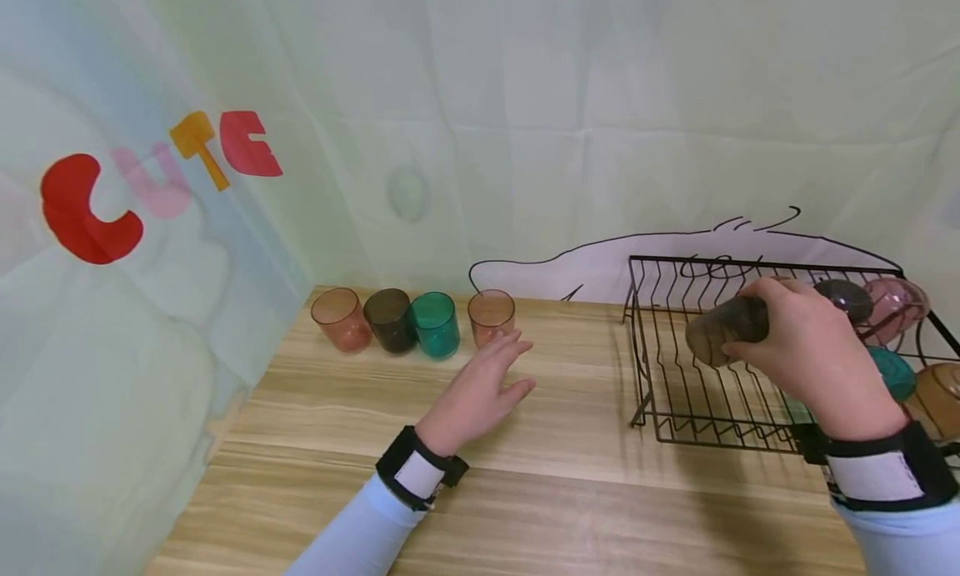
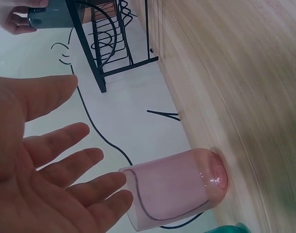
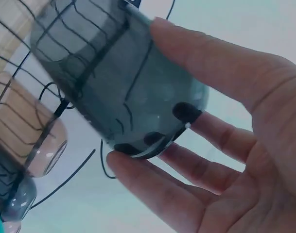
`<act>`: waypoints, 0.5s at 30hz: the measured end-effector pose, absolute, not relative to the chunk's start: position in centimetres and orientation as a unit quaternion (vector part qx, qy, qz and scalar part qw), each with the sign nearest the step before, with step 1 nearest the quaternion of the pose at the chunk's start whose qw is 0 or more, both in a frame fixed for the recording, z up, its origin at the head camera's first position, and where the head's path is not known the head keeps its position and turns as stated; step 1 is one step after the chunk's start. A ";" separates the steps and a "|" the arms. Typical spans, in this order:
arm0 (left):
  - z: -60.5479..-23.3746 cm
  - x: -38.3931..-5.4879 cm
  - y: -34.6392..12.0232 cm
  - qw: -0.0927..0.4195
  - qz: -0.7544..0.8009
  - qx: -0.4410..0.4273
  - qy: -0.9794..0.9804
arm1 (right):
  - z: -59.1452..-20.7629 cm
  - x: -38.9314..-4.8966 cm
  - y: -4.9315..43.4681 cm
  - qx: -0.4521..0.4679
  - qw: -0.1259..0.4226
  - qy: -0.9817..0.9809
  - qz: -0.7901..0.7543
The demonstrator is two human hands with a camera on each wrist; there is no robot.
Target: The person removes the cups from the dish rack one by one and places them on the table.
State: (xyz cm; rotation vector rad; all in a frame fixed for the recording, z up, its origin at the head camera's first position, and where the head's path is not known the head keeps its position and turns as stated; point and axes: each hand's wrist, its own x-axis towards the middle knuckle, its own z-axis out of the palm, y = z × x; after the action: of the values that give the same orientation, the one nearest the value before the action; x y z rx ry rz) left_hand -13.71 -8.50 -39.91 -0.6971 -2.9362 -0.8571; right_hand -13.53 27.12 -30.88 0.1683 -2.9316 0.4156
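Note:
My right hand (image 1: 821,351) grips a dark grey see-through cup (image 1: 720,334) over the left part of the black wire dish rack (image 1: 765,264). The cup is tilted; in the right wrist view, my thumb lies along its side and my fingertips are at its rounded base. My left hand (image 1: 476,397) is held over the table with fingers extended and nothing in it. Just beyond its fingers stands a pink see-through cup (image 1: 491,309), mouth up. In the left wrist view the fingertips overlap the rim of this pink cup (image 2: 172,189).
Left of that pink cup stand another pink cup (image 1: 341,322), a dark cup (image 1: 392,322) and a green cup (image 1: 435,326). The rack's right side holds a dark cup (image 1: 846,299), a pink cup (image 1: 896,305), a teal cup (image 1: 892,372) and an amber cup (image 1: 941,393). A printed curtain (image 1: 525,184) hangs behind.

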 end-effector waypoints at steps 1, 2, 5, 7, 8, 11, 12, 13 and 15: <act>-39.9 -13.7 -8.5 0.005 -0.274 -0.222 -0.936 | -30.8 -13.5 26.9 0.059 0.092 -0.984 0.143; -39.9 -13.6 -8.5 0.007 -0.275 -0.222 -0.935 | -30.8 -13.4 26.7 0.062 0.099 -0.982 0.147; -39.7 -13.6 -8.5 0.013 -0.282 -0.222 -0.933 | -30.8 -13.2 26.0 0.062 0.122 -0.977 0.163; -39.7 -13.6 -8.5 0.015 -0.289 -0.221 -0.931 | -30.9 -13.1 25.4 0.059 0.136 -0.973 0.178; -39.6 -13.7 -8.4 0.014 -0.292 -0.220 -0.931 | -30.9 -13.1 25.0 0.058 0.145 -0.970 0.188; -39.6 -13.7 -8.3 0.012 -0.299 -0.215 -0.929 | -31.1 -13.0 23.8 0.064 0.178 -0.957 0.221; -39.6 -13.8 -8.2 0.011 -0.301 -0.214 -0.929 | -31.1 -13.0 23.5 0.068 0.190 -0.952 0.231; -39.6 -13.8 -8.1 0.010 -0.304 -0.212 -0.929 | -31.2 -12.9 23.1 0.072 0.204 -0.946 0.241; -39.6 -13.9 -8.0 0.009 -0.310 -0.207 -0.928 | -31.2 -13.0 22.4 0.080 0.231 -0.936 0.254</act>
State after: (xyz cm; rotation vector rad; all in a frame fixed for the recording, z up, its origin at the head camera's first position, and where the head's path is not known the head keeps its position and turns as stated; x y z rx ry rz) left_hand -13.86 -7.99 -39.61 -0.6457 -2.8991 -0.9668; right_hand -12.95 22.38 -31.23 0.2208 -2.5721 0.6990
